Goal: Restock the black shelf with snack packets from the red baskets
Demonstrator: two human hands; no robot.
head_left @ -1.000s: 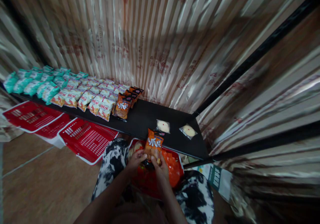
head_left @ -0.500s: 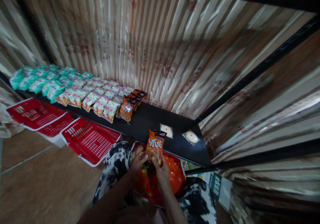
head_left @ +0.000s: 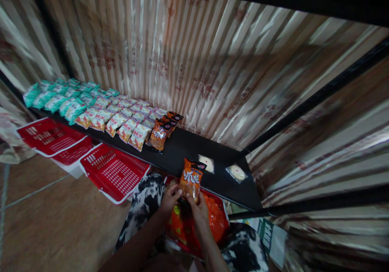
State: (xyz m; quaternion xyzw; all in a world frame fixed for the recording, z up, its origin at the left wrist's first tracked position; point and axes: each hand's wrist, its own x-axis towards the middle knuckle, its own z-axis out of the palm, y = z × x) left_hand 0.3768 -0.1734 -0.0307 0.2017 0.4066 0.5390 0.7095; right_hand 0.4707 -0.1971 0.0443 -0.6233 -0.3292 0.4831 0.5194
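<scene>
Both my hands hold one orange snack packet (head_left: 190,177) upright by its lower edge, just in front of the low black shelf (head_left: 182,150). My left hand (head_left: 171,197) pinches its bottom left corner and my right hand (head_left: 198,207) pinches its bottom right. Below them, between my knees, a red basket (head_left: 225,217) holds more orange packets. On the shelf, a short row of matching orange packets (head_left: 160,131) ends the line of snacks.
Rows of white-and-red packets (head_left: 121,120) and teal packets (head_left: 57,97) fill the shelf's left part. Two clear-wrapped round cakes (head_left: 206,163) (head_left: 237,172) lie at its right end. Red baskets (head_left: 114,170) (head_left: 48,136) sit on the wooden floor. Striped curtain backs the shelf.
The view has drifted, so the shelf and packets sit slightly further right and lower. My hands keep the same hold on the orange packet, held at about the same place.
</scene>
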